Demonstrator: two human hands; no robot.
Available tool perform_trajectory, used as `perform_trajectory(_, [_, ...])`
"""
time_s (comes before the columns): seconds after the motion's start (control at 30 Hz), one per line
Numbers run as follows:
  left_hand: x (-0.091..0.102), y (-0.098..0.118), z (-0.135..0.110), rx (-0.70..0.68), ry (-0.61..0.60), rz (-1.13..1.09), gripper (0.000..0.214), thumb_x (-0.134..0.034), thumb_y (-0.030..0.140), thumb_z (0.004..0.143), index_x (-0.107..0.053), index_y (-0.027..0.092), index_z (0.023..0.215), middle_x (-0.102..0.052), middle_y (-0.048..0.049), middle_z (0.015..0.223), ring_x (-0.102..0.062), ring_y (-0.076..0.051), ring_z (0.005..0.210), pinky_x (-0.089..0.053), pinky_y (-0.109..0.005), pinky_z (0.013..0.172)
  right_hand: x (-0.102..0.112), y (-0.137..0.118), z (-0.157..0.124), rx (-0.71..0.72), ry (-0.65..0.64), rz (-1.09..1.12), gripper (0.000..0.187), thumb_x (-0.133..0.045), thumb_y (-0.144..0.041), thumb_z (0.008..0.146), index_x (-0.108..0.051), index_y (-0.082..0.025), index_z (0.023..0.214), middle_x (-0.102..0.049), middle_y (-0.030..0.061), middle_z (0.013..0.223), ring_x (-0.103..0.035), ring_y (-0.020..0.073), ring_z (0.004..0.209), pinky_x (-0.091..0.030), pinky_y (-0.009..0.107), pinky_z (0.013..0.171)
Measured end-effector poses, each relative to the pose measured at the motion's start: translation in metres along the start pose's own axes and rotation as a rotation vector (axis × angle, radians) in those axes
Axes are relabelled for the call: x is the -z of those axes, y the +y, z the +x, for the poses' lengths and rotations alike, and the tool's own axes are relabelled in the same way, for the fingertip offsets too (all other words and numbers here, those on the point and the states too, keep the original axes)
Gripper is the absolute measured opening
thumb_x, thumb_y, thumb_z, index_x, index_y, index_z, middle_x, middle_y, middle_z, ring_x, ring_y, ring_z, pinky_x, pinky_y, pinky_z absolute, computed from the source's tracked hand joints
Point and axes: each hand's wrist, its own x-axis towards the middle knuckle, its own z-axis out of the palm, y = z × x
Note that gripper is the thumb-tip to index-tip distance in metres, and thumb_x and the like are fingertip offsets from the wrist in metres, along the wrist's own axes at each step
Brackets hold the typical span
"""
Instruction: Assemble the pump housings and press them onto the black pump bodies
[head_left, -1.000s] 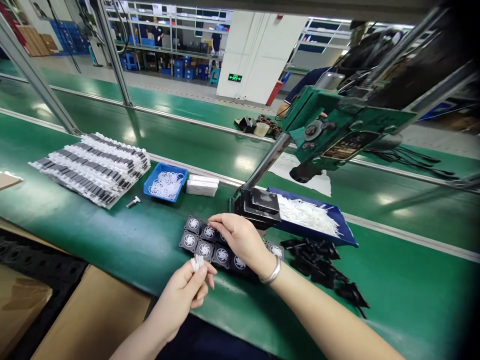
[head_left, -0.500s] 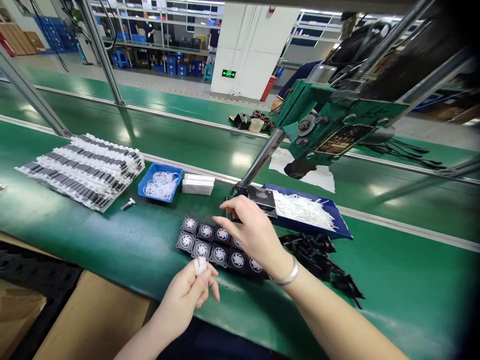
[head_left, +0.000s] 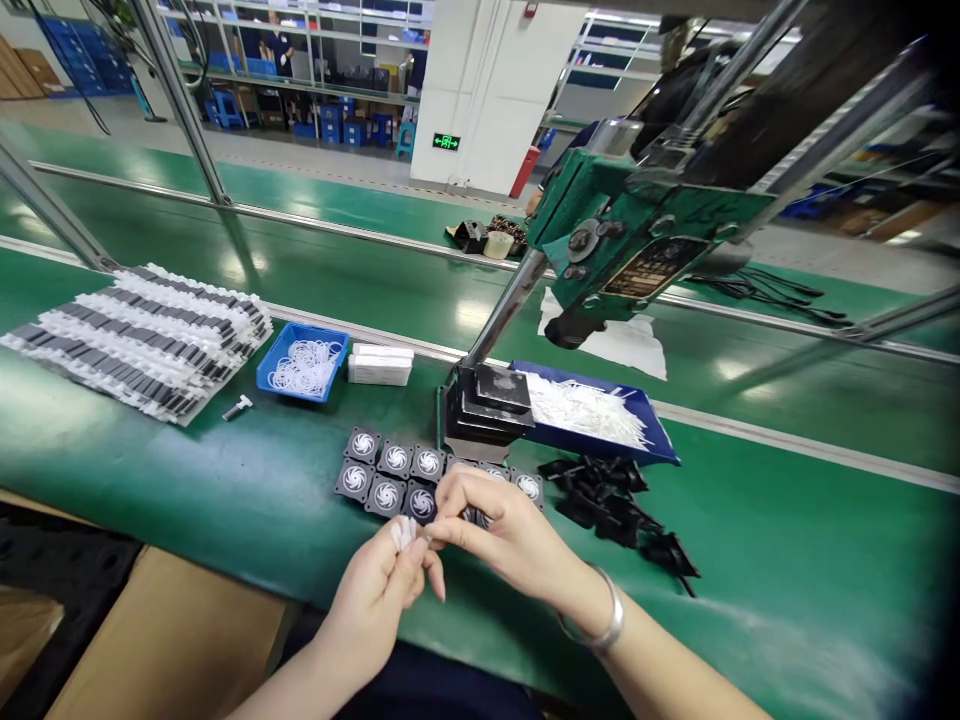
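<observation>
Near the bench's front edge, my left hand [head_left: 379, 580] is closed, with a small white strip-like piece [head_left: 403, 532] between thumb and fingers. My right hand [head_left: 499, 530] meets it, thumb and forefinger pinched together at the left fingertips; whatever lies in that pinch is too small to make out. Just beyond both hands, small black square cooling fans [head_left: 386, 494] with white swirls lie in two rows, partly covered by my right hand. Black parts with leads [head_left: 619, 505] are heaped to the right of the fans.
A green press [head_left: 622, 235] stands over a black block stack [head_left: 487, 405]. Beside it is a dark blue tray [head_left: 656, 430] of white strips. Further left are a white box stack [head_left: 380, 365], a blue bin [head_left: 304, 391] of white rings and layered grey-white parts [head_left: 142, 340].
My right hand has come down from near the press base to my left fingertips, its fingers closing into a pinch. My left hand still holds the white piece. The view has shifted slightly.
</observation>
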Motion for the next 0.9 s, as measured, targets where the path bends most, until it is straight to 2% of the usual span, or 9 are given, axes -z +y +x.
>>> perform_trajectory(0.13, [0.000,-0.001,0.003,0.065,0.072,-0.158,0.052,-0.055,0.066,0.088,-0.056,0.015,0.096,-0.055,0.0017,0.065,-0.030,-0.006,0.048,-0.022,-0.023,0.046,0.008,0.004,0.011,-0.003,0.151,0.053,0.031,-0.063,-0.043,0.093,-0.058,-0.020,0.073,-0.066,0.0029,0.080,-0.062,0.0150,0.073,-0.050,0.027,0.066])
perform_trajectory(0.27, [0.000,-0.006,0.003,0.130,0.039,-0.223,0.051,-0.060,0.066,0.084,-0.054,0.016,0.095,-0.056,0.0028,0.065,-0.027,-0.004,0.046,-0.019,-0.022,0.044,0.012,0.016,0.020,0.002,0.232,-0.194,0.017,-0.058,-0.034,0.097,-0.065,-0.022,0.086,-0.070,0.0018,0.081,-0.066,0.0157,0.073,-0.052,0.028,0.071])
perform_trajectory(0.47, [0.000,-0.010,0.003,0.185,-0.028,-0.256,0.051,-0.062,0.064,0.084,-0.053,0.016,0.096,-0.056,0.0029,0.068,-0.026,-0.003,0.046,-0.016,-0.022,0.044,0.009,0.036,0.030,0.050,0.224,-0.365,0.015,-0.052,-0.026,0.099,-0.066,-0.022,0.094,-0.072,0.0015,0.088,-0.068,0.0167,0.082,-0.053,0.028,0.077])
perform_trajectory(0.57, [0.000,-0.008,0.004,0.207,-0.037,-0.258,0.050,-0.063,0.064,0.084,-0.054,0.016,0.094,-0.055,0.0022,0.070,-0.027,-0.004,0.047,-0.015,-0.022,0.045,0.008,0.042,0.032,0.079,0.177,-0.433,0.015,-0.054,-0.025,0.099,-0.064,-0.021,0.089,-0.070,0.0021,0.084,-0.065,0.0168,0.078,-0.052,0.030,0.075])
perform_trajectory(0.67, [0.000,-0.004,0.004,0.205,-0.048,-0.243,0.049,-0.063,0.062,0.085,-0.057,0.014,0.092,-0.054,0.0011,0.071,-0.029,-0.004,0.050,-0.016,-0.022,0.045,0.014,0.036,0.031,0.150,0.155,-0.547,0.014,-0.062,-0.032,0.095,-0.062,-0.019,0.091,-0.066,0.0053,0.086,-0.062,0.0203,0.084,-0.052,0.034,0.079])
perform_trajectory(0.77, [0.001,-0.001,0.006,0.175,-0.055,-0.210,0.048,-0.062,0.061,0.086,-0.060,0.013,0.093,-0.053,0.0005,0.072,-0.029,-0.005,0.052,-0.017,-0.022,0.046,0.021,0.019,0.022,0.177,0.315,-0.551,0.022,-0.064,-0.035,0.094,-0.060,-0.017,0.105,-0.061,0.0099,0.099,-0.059,0.0232,0.096,-0.050,0.038,0.087])
perform_trajectory(0.8, [0.001,-0.001,0.006,0.161,-0.056,-0.196,0.048,-0.061,0.061,0.087,-0.060,0.013,0.093,-0.053,0.0007,0.072,-0.029,-0.005,0.051,-0.018,-0.022,0.046,0.022,0.013,0.016,0.170,0.312,-0.503,0.022,-0.064,-0.035,0.093,-0.061,-0.017,0.107,-0.060,0.0098,0.101,-0.059,0.0224,0.096,-0.050,0.036,0.087])
perform_trajectory(0.83, [0.001,-0.001,0.007,0.146,-0.058,-0.177,0.048,-0.060,0.061,0.087,-0.059,0.014,0.091,-0.051,0.0014,0.070,-0.029,-0.005,0.051,-0.018,-0.023,0.046,0.022,0.007,0.010,0.157,0.246,-0.434,0.021,-0.065,-0.034,0.093,-0.062,-0.018,0.106,-0.061,0.0087,0.100,-0.060,0.0207,0.094,-0.051,0.034,0.085])
perform_trajectory(0.9, [0.000,-0.001,0.008,0.116,-0.068,-0.128,0.048,-0.057,0.062,0.089,-0.058,0.014,0.084,-0.045,0.0043,0.063,-0.028,-0.006,0.050,-0.019,-0.023,0.046,0.018,-0.001,-0.002,0.115,0.048,-0.263,0.014,-0.065,-0.032,0.093,-0.066,-0.020,0.099,-0.063,0.0053,0.095,-0.061,0.0165,0.085,-0.052,0.028,0.077])
